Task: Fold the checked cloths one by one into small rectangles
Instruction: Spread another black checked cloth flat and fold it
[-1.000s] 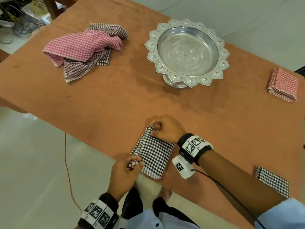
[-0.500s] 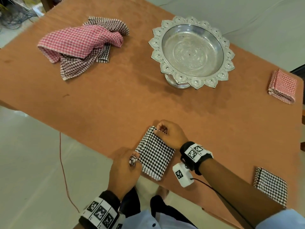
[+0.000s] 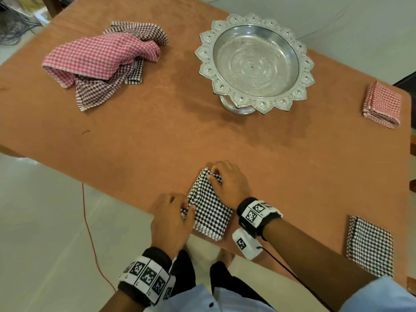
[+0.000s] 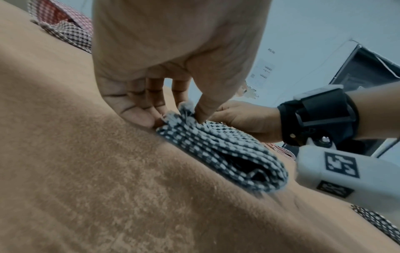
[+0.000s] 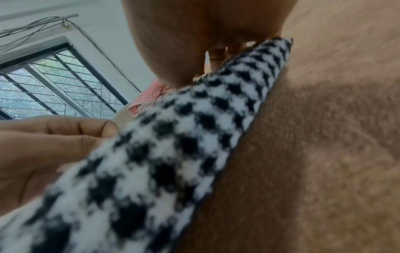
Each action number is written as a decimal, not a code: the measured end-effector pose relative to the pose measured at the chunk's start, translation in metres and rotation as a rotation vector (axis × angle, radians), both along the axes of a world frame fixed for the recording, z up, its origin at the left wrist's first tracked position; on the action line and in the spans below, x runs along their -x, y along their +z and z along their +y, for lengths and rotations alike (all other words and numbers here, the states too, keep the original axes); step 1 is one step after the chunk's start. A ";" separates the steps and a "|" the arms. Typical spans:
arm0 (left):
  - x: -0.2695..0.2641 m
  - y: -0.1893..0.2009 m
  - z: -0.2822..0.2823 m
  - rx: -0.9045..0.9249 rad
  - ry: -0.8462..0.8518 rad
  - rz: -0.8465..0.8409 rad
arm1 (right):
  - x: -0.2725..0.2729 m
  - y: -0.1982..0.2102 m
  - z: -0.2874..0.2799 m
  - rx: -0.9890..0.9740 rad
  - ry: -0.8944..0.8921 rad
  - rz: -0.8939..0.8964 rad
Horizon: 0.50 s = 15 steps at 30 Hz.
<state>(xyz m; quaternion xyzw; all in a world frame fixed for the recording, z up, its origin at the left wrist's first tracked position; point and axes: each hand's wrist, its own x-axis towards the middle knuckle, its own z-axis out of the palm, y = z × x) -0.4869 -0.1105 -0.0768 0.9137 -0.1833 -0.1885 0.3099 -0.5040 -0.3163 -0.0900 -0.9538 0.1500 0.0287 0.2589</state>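
Note:
A black-and-white checked cloth [image 3: 209,210], folded into a small rectangle, lies at the near edge of the brown table [image 3: 157,136]. My left hand [image 3: 186,209] pinches its near-left corner; in the left wrist view the thumb and fingers [image 4: 138,116] squeeze the layered corner of the cloth [image 4: 216,150]. My right hand [image 3: 211,175] pinches the far corner. The right wrist view shows the cloth [image 5: 173,145] close up and blurred. A heap of unfolded pink and brown checked cloths [image 3: 101,61] lies at the far left.
A silver pedestal bowl [image 3: 254,64] stands at the table's far middle. A folded red checked cloth [image 3: 382,104] lies at the right edge, and a folded black checked cloth [image 3: 369,246] at the near right. A red cable [image 3: 90,233] hangs over the floor.
Both hands keep their pinch on the folded cloth's corners. The left hand has shifted slightly up along the cloth's left edge; the cloth looks a little narrower and tidier.

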 end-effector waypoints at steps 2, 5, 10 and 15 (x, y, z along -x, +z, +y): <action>-0.006 0.004 0.000 -0.005 0.023 0.025 | -0.001 -0.003 0.003 0.047 -0.015 0.007; -0.015 0.003 0.004 -0.015 0.035 0.059 | 0.000 -0.004 0.006 0.088 -0.028 -0.002; -0.017 0.011 0.009 -0.032 -0.016 -0.037 | 0.003 -0.002 0.006 0.076 -0.009 -0.002; 0.007 0.030 -0.015 -0.159 -0.384 -0.321 | 0.027 0.014 0.003 0.025 0.054 -0.096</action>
